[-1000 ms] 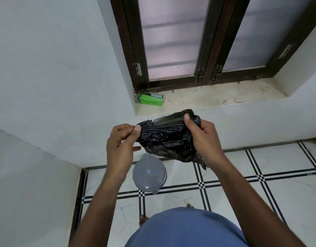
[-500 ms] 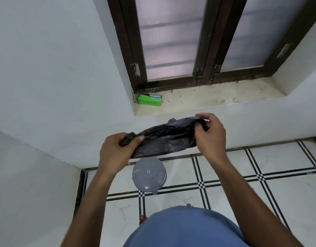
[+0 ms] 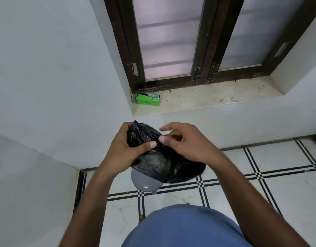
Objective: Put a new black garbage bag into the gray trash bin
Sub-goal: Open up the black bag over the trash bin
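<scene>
I hold a crumpled black garbage bag (image 3: pixel 159 163) in front of me, above the floor. My left hand (image 3: pixel 121 150) grips its bunched upper end, thumb pressed on the plastic. My right hand (image 3: pixel 189 143) touches the bag beside that thumb, its thumb on the plastic and its forefinger stretched out. The bag's loose part hangs down and to the right. Below it stands the gray trash bin (image 3: pixel 144 182) with its round lid shut; the bag hides most of the lid.
A green box (image 3: pixel 148 99) lies on the window sill (image 3: pixel 207 98) under the dark-framed window. White walls meet in a corner at the left. The tiled floor (image 3: pixel 260 193) with black lines spreads to the right. My blue shirt fills the bottom edge.
My hands have come together from a stretched-out hold. The bag is bunched in my left hand and its loose part now hangs over the bin lid.
</scene>
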